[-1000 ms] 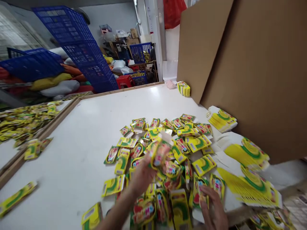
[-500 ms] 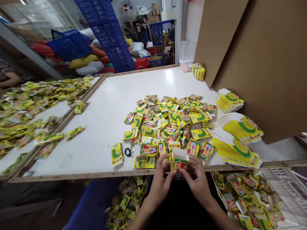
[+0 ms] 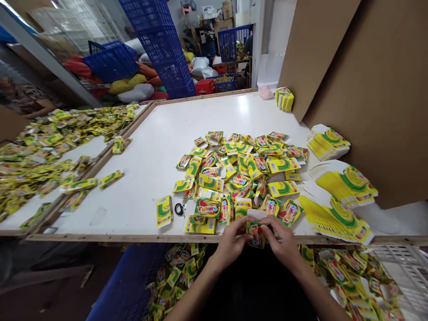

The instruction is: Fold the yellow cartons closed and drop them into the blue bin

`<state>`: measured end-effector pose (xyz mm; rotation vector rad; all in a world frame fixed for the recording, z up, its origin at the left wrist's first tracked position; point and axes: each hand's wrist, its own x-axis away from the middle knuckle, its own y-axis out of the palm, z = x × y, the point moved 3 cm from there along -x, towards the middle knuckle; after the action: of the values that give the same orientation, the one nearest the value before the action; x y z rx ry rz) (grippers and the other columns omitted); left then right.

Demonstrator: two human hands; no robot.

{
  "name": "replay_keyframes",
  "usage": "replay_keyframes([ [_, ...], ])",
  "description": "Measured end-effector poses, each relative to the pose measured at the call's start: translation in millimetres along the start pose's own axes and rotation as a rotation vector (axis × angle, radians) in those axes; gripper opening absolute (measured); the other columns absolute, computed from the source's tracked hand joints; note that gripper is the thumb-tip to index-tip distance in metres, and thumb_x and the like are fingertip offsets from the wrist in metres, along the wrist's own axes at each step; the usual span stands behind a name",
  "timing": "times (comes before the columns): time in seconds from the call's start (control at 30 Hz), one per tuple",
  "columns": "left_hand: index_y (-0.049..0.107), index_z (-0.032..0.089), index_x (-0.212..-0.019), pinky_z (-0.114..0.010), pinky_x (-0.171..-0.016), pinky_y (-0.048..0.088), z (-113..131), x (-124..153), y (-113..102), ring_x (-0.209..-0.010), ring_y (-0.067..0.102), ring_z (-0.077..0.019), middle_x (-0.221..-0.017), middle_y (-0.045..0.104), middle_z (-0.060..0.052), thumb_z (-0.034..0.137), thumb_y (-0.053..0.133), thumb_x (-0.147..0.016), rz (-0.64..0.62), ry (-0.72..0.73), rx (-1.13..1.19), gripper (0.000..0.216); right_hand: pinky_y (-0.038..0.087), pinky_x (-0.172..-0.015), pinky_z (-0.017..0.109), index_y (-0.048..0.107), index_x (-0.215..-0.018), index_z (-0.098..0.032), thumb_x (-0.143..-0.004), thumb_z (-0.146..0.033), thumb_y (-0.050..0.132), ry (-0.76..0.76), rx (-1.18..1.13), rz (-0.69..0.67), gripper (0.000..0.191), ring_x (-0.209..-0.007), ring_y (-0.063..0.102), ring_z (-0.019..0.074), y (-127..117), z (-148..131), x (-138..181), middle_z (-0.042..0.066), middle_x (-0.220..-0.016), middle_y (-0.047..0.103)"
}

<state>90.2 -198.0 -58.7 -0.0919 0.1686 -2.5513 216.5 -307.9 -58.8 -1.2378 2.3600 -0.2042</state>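
Note:
A small yellow, green and red carton (image 3: pixel 256 232) is held upright over the table's front edge, its white flap at the top. My left hand (image 3: pixel 233 236) grips its left side, with the fingers curled behind. On the other side my right hand (image 3: pixel 279 235) pinches the carton, thumb across the printed front. Just beyond lies a loose heap of similar small cartons (image 3: pixel 240 179), some with white flaps showing. To the left of the heap are a single carton (image 3: pixel 163 211) and a small black-handled tool (image 3: pixel 179 209), partly hidden.
Fanned stacks of flat cartons (image 3: pixel 334 218) lie at the right beside a cardboard sheet (image 3: pixel 377 111). Below the edge, filled crates of cartons (image 3: pixel 179 272) flank my lap. Across a wooden strip (image 3: pixel 110 156), another person's arm (image 3: pixel 45 107) is near a large carton pile.
The view has shifted slightly, so the table sits a little further right. My right thumb has moved up the carton's front, and the white flap now leans back more between my fingers.

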Motion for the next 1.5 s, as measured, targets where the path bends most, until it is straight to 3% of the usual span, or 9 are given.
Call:
replay_keyframes([
  [0.17, 0.067, 0.020, -0.102, -0.031, -0.082, 0.050, 5, -12, 1, -0.092, 0.062, -0.0208, -0.105, 0.065, -0.009, 0.020, 0.060, -0.083, 0.044, 0.089, -0.034, 0.020, 0.053, -0.074, 0.032, 0.057, -0.108, -0.022, -0.090, -0.030, 0.053, 0.071, 0.023, 0.147, 0.020, -0.086, 0.065, 0.0204, 0, 7, -1, 0.007, -0.097, 0.066],
  [0.27, 0.057, 0.023, -0.120, -0.033, -0.083, 0.050, 0, -15, 0, -0.091, 0.062, -0.0202, -0.107, 0.064, -0.008, 0.019, 0.060, -0.083, 0.076, 0.101, 0.030, 0.037, 0.054, -0.078, 0.035, 0.053, -0.121, -0.022, -0.089, -0.031, 0.055, 0.101, 0.032, 0.182, 0.034, -0.094, 0.066, 0.0220, 3, 14, 1, 0.010, -0.110, 0.065],
  [0.37, 0.048, 0.025, -0.132, -0.035, -0.084, 0.051, -4, -17, -3, -0.090, 0.062, -0.0197, -0.107, 0.064, -0.008, 0.020, 0.060, -0.085, 0.048, 0.114, 0.035, 0.049, 0.054, -0.082, 0.035, 0.061, -0.115, -0.025, -0.091, -0.027, 0.051, 0.062, 0.039, 0.082, 0.026, -0.096, 0.066, 0.0212, 6, 15, -3, 0.007, -0.108, 0.068],
  [0.47, 0.064, 0.022, -0.115, -0.032, -0.080, 0.051, -1, -19, -6, -0.093, 0.062, -0.0214, -0.106, 0.065, -0.010, 0.022, 0.058, -0.086, 0.005, 0.156, -0.036, 0.030, 0.053, -0.086, 0.037, 0.066, -0.108, -0.026, -0.093, -0.024, 0.048, -0.017, 0.035, 0.064, 0.024, -0.101, 0.064, 0.0211, 3, 9, -8, 0.007, -0.106, 0.068],
  [0.63, 0.071, 0.021, -0.104, -0.038, -0.091, 0.049, 10, -17, -8, -0.108, 0.060, -0.0248, -0.112, 0.067, -0.011, 0.024, 0.060, -0.086, 0.043, 0.229, -0.045, 0.021, 0.053, -0.085, 0.039, 0.070, -0.102, -0.025, -0.088, -0.028, 0.060, -0.089, 0.128, 0.095, 0.018, -0.099, 0.064, 0.0220, 0, -2, -10, 0.007, -0.101, 0.070],
  [1.03, 0.074, 0.021, -0.091, -0.036, -0.084, 0.053, 20, -24, -1, -0.088, 0.067, -0.0225, -0.091, 0.073, -0.007, 0.029, 0.061, -0.086, 0.156, 0.193, -0.038, 0.017, 0.052, -0.073, 0.036, 0.069, -0.096, -0.025, -0.091, -0.033, 0.056, -0.079, 0.325, 0.056, 0.017, -0.079, 0.068, 0.0213, -8, -7, -20, 0.005, -0.090, 0.074],
  [1.33, 0.075, 0.023, -0.097, -0.037, -0.084, 0.052, -1, -21, 1, -0.090, 0.067, -0.0229, -0.093, 0.075, -0.007, 0.025, 0.065, -0.082, 0.120, 0.238, -0.025, 0.018, 0.052, -0.082, 0.038, 0.068, -0.101, -0.026, -0.090, -0.024, 0.057, -0.139, 0.192, 0.076, 0.017, -0.092, 0.065, 0.0212, -2, 5, -4, 0.006, -0.094, 0.071],
  [1.43, 0.072, 0.025, -0.104, -0.037, -0.084, 0.052, 0, -5, -6, -0.092, 0.066, -0.0232, -0.099, 0.074, -0.006, 0.024, 0.065, -0.082, 0.206, 0.201, -0.041, 0.024, 0.052, -0.082, 0.038, 0.066, -0.107, -0.027, -0.089, -0.024, 0.057, -0.102, 0.159, 0.106, 0.020, -0.094, 0.063, 0.0214, -5, 2, -4, 0.007, -0.104, 0.068],
  [1.5, 0.073, 0.027, -0.103, -0.037, -0.086, 0.051, 10, 20, -31, -0.093, 0.066, -0.0239, -0.099, 0.074, -0.005, 0.025, 0.063, -0.083, 0.329, 0.181, -0.101, 0.022, 0.052, -0.078, 0.037, 0.062, -0.115, -0.027, -0.090, -0.027, 0.056, -0.053, 0.154, 0.152, 0.026, -0.088, 0.063, 0.0205, -3, -8, -11, 0.007, -0.108, 0.066],
])
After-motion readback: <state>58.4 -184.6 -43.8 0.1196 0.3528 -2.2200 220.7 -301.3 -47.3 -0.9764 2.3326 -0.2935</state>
